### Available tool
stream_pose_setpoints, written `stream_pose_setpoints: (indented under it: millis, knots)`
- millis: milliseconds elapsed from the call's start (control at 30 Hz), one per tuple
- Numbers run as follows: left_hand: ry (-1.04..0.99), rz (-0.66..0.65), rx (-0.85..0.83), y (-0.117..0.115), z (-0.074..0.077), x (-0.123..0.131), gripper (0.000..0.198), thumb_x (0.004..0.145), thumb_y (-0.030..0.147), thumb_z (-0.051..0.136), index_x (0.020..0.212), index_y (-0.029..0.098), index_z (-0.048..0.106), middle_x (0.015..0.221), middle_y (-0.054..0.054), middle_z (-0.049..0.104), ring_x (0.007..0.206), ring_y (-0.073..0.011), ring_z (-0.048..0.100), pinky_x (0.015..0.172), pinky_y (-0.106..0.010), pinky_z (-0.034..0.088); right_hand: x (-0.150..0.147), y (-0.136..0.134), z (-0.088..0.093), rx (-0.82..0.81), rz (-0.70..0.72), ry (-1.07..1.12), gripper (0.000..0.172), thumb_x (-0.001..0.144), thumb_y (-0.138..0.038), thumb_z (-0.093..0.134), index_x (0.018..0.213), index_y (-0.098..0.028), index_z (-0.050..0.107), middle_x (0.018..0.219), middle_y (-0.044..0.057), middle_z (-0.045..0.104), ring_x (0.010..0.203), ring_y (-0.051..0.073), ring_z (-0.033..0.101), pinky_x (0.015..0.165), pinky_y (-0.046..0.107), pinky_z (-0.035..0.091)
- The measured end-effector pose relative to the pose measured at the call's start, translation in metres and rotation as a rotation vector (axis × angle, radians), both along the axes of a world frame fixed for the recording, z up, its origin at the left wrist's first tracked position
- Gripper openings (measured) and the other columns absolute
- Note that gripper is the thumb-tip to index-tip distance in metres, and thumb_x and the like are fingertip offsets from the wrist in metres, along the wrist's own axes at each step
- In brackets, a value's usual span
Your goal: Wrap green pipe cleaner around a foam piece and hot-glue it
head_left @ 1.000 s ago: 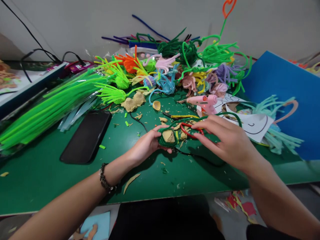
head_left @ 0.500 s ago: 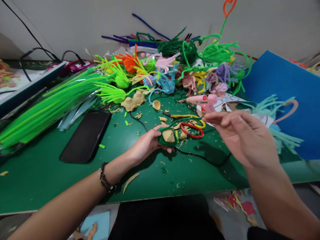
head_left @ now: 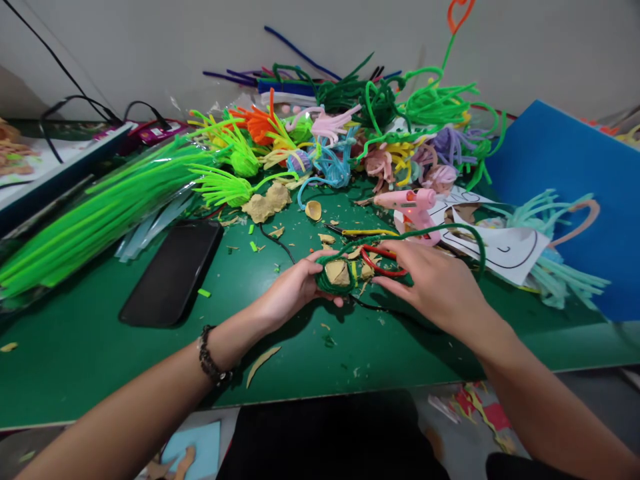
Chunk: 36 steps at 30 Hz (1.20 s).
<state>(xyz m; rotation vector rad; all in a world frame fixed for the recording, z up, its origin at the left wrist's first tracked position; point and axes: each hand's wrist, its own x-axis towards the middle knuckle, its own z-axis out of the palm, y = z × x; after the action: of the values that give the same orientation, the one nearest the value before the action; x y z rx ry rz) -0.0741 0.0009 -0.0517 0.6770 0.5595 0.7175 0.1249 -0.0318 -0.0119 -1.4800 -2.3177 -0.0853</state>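
Left hand (head_left: pixel 293 290), just left of frame centre, was curled around a small ball (head_left: pixel 336 275) of tan material wrapped in dark green pipe cleaner, thumb over the top, fingers under it, held low over the green table (head_left: pixel 100 360). Right hand (head_left: pixel 434 283), right of centre, was half-closed with fingers reaching left onto the loose dark green pipe cleaner (head_left: pixel 450 230) running off the ball; that strand arced up and over the hand toward the right. Fingertips sat at the red loop (head_left: pixel 381 261) and yellow piece lying just beside the ball; couldn't tell whether they pinched the green strand or just pressed on it. Beaded bracelet (head_left: pixel 213 363) on the left wrist, lower left of centre. Tan crumbs and scraps scattered around both hands. Just above the right hand: pink glue gun (head_left: pixel 407 200), resting on white paper with black line drawing (head_left: pixel 505 250). Thin black cable (head_left: pixel 277 243) ran across the table toward the ball. Left of centre: black phone (head_left: pixel 173 273) lying flat, screen dark. Further left: bagged bundle of neon green pipe cleaners (head_left: pixel 90 223), lying diagonally. Top centre: big heap of mixed-colour pipe-cleaner shapes (head_left: pixel 350 133) against the wall, orange heart loop (head_left: pixel 457 13) sticking up at the top edge. Right side: blue sheet (head_left: pixel 565 173) with teal pipe cleaners (head_left: pixel 560 273) lying on its near edge.
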Motion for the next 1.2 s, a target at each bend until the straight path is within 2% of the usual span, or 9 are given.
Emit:
stream_pose_setpoints:
  millis: [133, 333, 433, 500, 567, 733, 833, 967, 1200]
  knots:
    - [0.012, -0.006, 0.005, 0.0, 0.001, 0.0, 0.029, 0.069, 0.022, 0.043, 0.097, 0.015, 0.048, 0.083, -0.004, 0.064, 0.061, -0.0167, 0.057, 0.06, -0.032, 0.042, 0.005, 0.0, 0.0, 0.062, 0.002, 0.022, 0.02, 0.086, -0.027, 0.045, 0.074, -0.019, 0.059, 0.07, 0.005, 0.063, 0.067, 0.018, 0.058, 0.058, 0.03, 0.042]
    - [0.032, -0.032, 0.028, -0.001, 0.003, 0.0, 0.029, 0.071, 0.021, 0.04, 0.099, 0.015, 0.045, 0.073, -0.003, 0.064, 0.055, -0.0167, 0.057, 0.061, -0.033, 0.04, 0.001, -0.004, 0.019, -0.344, 0.152, 1.01, 0.031, 0.087, -0.033, 0.041, 0.059, -0.021, 0.043, 0.1, 0.002, 0.063, 0.098, 0.018, 0.057, 0.082, 0.035, 0.046]
    - [0.025, -0.036, 0.035, -0.001, 0.003, 0.0, 0.028, 0.072, 0.021, 0.04, 0.099, 0.015, 0.044, 0.071, -0.002, 0.063, 0.055, -0.017, 0.057, 0.061, -0.032, 0.04, -0.003, -0.005, 0.022, -0.541, 0.276, 1.307, 0.035, 0.088, -0.035, 0.039, 0.056, -0.02, 0.034, 0.073, -0.001, 0.063, 0.074, 0.013, 0.062, 0.074, 0.032, 0.05]
    - [0.021, -0.03, 0.033, 0.0, 0.002, 0.0, 0.028, 0.072, 0.02, 0.04, 0.099, 0.015, 0.044, 0.072, -0.003, 0.064, 0.057, -0.017, 0.057, 0.06, -0.032, 0.04, -0.006, -0.006, 0.022, -0.61, 0.297, 1.287, 0.033, 0.09, -0.035, 0.036, 0.059, -0.021, 0.036, 0.049, -0.006, 0.048, 0.043, 0.008, 0.051, 0.056, 0.027, 0.049]
    - [0.011, -0.026, 0.029, 0.0, 0.002, -0.001, 0.028, 0.071, 0.021, 0.041, 0.098, 0.015, 0.045, 0.076, -0.003, 0.064, 0.057, -0.0169, 0.057, 0.059, -0.032, 0.04, -0.007, -0.007, 0.02, -0.579, 0.247, 1.067, 0.029, 0.09, -0.033, 0.036, 0.065, -0.021, 0.045, 0.044, -0.008, 0.039, 0.035, 0.006, 0.04, 0.043, 0.022, 0.041]
    - [0.014, -0.041, 0.021, 0.0, -0.001, -0.001, 0.03, 0.07, 0.023, 0.044, 0.098, 0.016, 0.046, 0.083, -0.004, 0.065, 0.059, -0.0167, 0.057, 0.061, -0.032, 0.04, -0.007, -0.002, 0.006, -0.134, 0.122, 0.245, 0.017, 0.081, -0.027, 0.053, 0.093, -0.017, 0.061, 0.068, 0.002, 0.056, 0.062, 0.013, 0.051, 0.057, 0.027, 0.042]
    - [0.018, -0.051, 0.019, 0.0, -0.001, 0.0, 0.031, 0.07, 0.023, 0.044, 0.1, 0.015, 0.046, 0.082, -0.004, 0.064, 0.061, -0.0167, 0.057, 0.063, -0.033, 0.041, -0.004, 0.003, -0.003, 0.045, 0.076, 0.059, 0.016, 0.081, -0.026, 0.054, 0.087, -0.014, 0.064, 0.072, 0.006, 0.06, 0.068, 0.017, 0.053, 0.06, 0.03, 0.042]
    - [0.046, -0.052, 0.024, 0.0, 0.0, 0.0, 0.032, 0.07, 0.023, 0.043, 0.1, 0.015, 0.046, 0.079, -0.004, 0.064, 0.061, -0.0173, 0.056, 0.062, -0.033, 0.041, -0.003, 0.003, 0.001, 0.02, 0.022, 0.277, 0.015, 0.082, -0.022, 0.053, 0.07, -0.017, 0.062, 0.067, 0.003, 0.059, 0.063, 0.013, 0.053, 0.06, 0.028, 0.042]
    - [0.056, -0.054, 0.027, 0.0, 0.003, 0.0, 0.028, 0.07, 0.022, 0.041, 0.096, 0.015, 0.046, 0.079, -0.005, 0.064, 0.059, -0.0163, 0.056, 0.061, -0.032, 0.041, -0.011, -0.006, 0.01, -0.577, 0.356, 1.213, 0.026, 0.089, -0.029, 0.041, 0.066, -0.02, 0.05, 0.088, 0.003, 0.062, 0.087, 0.015, 0.059, 0.08, 0.034, 0.045]
